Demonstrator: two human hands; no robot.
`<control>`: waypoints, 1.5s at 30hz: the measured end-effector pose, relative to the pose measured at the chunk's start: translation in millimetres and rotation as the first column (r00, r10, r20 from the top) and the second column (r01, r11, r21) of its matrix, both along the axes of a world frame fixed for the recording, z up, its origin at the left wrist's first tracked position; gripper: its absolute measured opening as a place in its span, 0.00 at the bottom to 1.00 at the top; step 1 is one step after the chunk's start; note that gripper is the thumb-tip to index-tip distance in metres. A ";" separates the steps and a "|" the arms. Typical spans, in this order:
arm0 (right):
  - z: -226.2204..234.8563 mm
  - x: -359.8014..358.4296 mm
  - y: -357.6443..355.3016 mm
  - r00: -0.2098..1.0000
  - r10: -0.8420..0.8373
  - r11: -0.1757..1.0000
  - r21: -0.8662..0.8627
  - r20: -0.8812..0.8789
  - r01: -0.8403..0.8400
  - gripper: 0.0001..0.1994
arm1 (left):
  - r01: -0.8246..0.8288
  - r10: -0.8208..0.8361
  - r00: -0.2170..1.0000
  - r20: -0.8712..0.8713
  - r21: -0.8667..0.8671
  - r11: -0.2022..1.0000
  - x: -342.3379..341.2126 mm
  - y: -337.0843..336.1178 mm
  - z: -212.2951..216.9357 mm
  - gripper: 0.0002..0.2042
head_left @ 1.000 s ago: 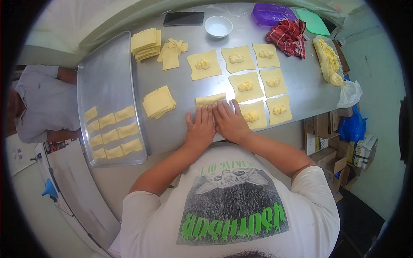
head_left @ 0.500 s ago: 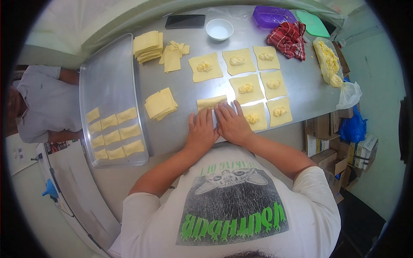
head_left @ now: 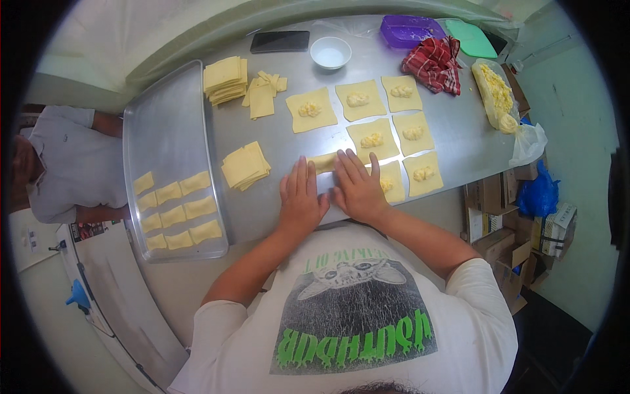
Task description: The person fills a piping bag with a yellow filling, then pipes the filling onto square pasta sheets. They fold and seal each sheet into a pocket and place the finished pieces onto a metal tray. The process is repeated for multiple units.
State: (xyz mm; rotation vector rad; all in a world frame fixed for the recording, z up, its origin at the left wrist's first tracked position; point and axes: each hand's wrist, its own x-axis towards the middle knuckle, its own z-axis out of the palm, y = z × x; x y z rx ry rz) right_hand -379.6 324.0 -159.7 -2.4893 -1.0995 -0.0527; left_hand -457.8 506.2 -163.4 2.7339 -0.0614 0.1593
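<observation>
A: So, where's the folded dough (head_left: 323,162)?
B: On the metal table (head_left: 279,146), between both hands' fingertips, long axis running side to side. Left hand (head_left: 301,197) at its left end, right hand (head_left: 359,188) at its right; neither clearly nearer.
A: Fingers?
B: Straight, not clenched, both hands. Tips look touching; too small to tell pressing from resting.
A: Neighbours?
B: Filled square (head_left: 393,180), partly hidden by the right hand.

Pale-yellow folded dough strip (head_left: 323,163), 12 o'clock. Red-and-white checked fabric cloth (head_left: 433,64), 1. Purple rectangular plastic tub (head_left: 394,39), 1. Crumpled blue plastic bag (head_left: 539,194), 3. White cotton shirt (head_left: 262,348), black-and-green print, 6. Silver-grey metal tray (head_left: 164,131), 10.
</observation>
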 end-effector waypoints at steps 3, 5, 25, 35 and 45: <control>-4.4 0.2 10.2 0.998 -0.007 0.996 -0.088 0.066 0.013 0.36 | 0.074 -0.066 0.993 -0.096 0.082 0.994 10.3 4.0 -10.1 0.42; -11.8 3.4 12.8 0.999 0.007 0.992 -0.125 0.054 0.000 0.37 | 0.070 -0.061 0.983 -0.173 0.047 0.996 15.6 7.3 -17.4 0.43; -10.1 19.9 14.6 0.996 -0.061 0.957 -0.287 -0.066 0.040 0.43 | 0.001 0.003 0.982 -0.191 0.025 1.000 16.3 5.1 -22.2 0.47; -2.6 15.8 13.2 0.993 -0.060 0.963 -0.266 -0.099 0.032 0.42 | -0.022 0.024 0.990 -0.142 0.017 1.000 9.0 -0.7 -19.4 0.45; -5.2 -8.6 7.6 0.998 0.001 0.999 -0.041 0.060 0.001 0.29 | 0.099 -0.079 0.977 0.199 -0.094 0.991 -15.2 -0.6 -33.2 0.36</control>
